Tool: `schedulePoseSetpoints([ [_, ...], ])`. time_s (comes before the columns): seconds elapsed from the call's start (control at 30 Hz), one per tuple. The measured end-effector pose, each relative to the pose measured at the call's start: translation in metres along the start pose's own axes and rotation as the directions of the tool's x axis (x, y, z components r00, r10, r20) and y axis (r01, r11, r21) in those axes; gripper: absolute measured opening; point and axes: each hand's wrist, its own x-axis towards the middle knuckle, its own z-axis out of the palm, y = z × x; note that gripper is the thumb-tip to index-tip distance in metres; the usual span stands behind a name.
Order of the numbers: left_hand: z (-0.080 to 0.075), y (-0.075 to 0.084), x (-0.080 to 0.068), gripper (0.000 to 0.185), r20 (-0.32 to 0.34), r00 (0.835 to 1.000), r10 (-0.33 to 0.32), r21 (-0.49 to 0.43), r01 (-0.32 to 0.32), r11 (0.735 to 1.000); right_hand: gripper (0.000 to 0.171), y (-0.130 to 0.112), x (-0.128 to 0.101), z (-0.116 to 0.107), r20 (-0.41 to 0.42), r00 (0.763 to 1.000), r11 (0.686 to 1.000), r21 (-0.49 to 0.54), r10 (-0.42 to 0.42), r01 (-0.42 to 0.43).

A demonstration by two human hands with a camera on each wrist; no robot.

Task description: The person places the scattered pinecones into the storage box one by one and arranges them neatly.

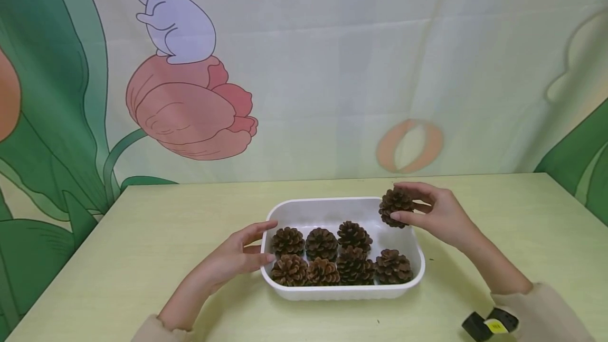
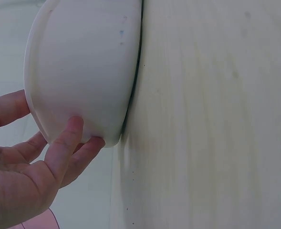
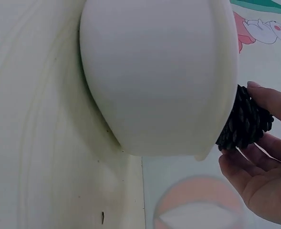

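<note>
My right hand (image 1: 444, 215) holds a brown pine cone (image 1: 396, 208) between thumb and fingers, over the back right corner of a white plastic basin (image 1: 342, 292). In the right wrist view the pine cone (image 3: 245, 121) shows dark beyond the basin's rim (image 3: 231, 62). My left hand (image 1: 237, 249) grips the basin's left end, with fingertips over the rim and others against the outer wall (image 2: 83, 71). Inside the basin sit several pine cones (image 1: 353, 265) in two rough rows. The back right part of the basin floor (image 1: 382, 239) shows bare.
The basin stands on a pale yellow-green table (image 1: 142, 247). A printed cloth (image 1: 313, 67) with a rabbit and a flower hangs behind the table's back edge. A black strap with a yellow label (image 1: 494, 326) is at the right sleeve.
</note>
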Motion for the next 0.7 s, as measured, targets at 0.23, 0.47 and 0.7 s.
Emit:
schedulePoseSetpoints([
  [0.23,0.0,0.001,0.0,0.068,-0.006,1.0,-0.005,0.001,0.005,1.0,0.053,-0.001,-0.004,0.004,0.056,0.998,1.0,-0.023,-0.02,0.021],
  [0.47,0.0,0.0,0.0,0.069,-0.004,1.0,-0.003,0.005,0.003,1.0,0.051,0.005,-0.004,0.011,0.052,0.996,0.992,-0.102,-0.07,0.075],
  [0.7,0.0,-0.001,0.0,0.069,-0.001,1.0,0.0,-0.002,0.0,1.0,0.052,0.006,-0.006,0.014,0.085,0.992,0.975,-0.195,-0.092,0.107],
])
